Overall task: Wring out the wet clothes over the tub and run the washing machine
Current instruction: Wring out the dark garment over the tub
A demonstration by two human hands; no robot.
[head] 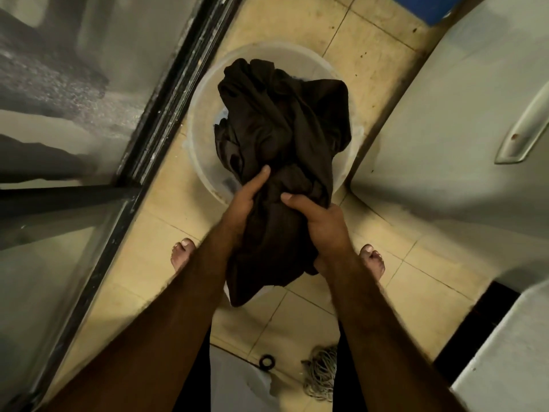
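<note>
Tiled floor (371, 40), pale tub (196, 120) set on it ahead of bare feet (182, 254). Dark wet cloth (282, 120) bunched above tub, gripped by left hand (246, 200) and right hand (323, 224), both clenched round lower part. Risk: near end possibly outside rim, water dripping onto tiles, slippery underfoot.

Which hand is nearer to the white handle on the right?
Right. The right hand grips the cloth on the side toward the handle; the left hand grips it on the far side.
</note>
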